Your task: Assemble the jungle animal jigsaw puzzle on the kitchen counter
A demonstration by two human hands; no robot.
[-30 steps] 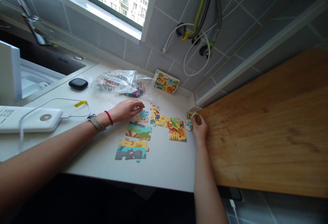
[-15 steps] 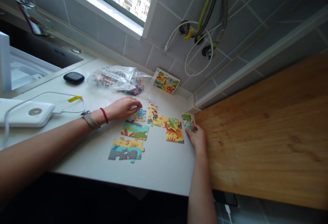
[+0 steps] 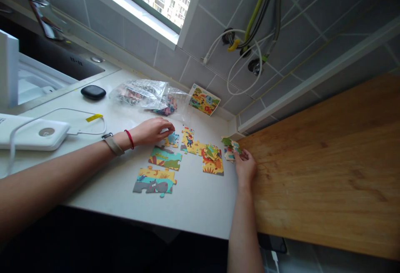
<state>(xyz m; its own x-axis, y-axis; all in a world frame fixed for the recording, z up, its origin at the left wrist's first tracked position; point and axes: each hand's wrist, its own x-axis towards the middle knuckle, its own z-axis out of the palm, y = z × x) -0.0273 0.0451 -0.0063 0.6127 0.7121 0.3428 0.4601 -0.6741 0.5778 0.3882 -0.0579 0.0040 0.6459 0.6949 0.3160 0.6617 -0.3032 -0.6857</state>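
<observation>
My left hand (image 3: 154, 131) is curled with fingertips together at the edge of a blue elephant puzzle piece (image 3: 171, 139); whatever they may pinch is hidden. My right hand (image 3: 246, 164) grips a puzzle piece (image 3: 236, 147) between thumb and fingers, over a small pile of loose pieces (image 3: 229, 154). Between the hands lies a joined section with a monkey (image 3: 189, 140). It runs to a lion section (image 3: 213, 167) with a loose green-and-yellow piece (image 3: 212, 152) on top. Nearer me are a joined crocodile strip (image 3: 165, 158) and a joined hippo strip (image 3: 155, 181).
A picture card (image 3: 204, 100) leans against the tiled wall beside clear plastic bags (image 3: 143, 93) of pieces. To the left are a black oval case (image 3: 93, 92), a white power bank (image 3: 34, 133) with cable, and a sink (image 3: 62, 62). A wooden board (image 3: 325, 164) borders the right.
My right hand has shifted slightly right and spread the pile, lifting one piece at its right side. My left hand stays by the elephant piece. The view has moved slightly.
</observation>
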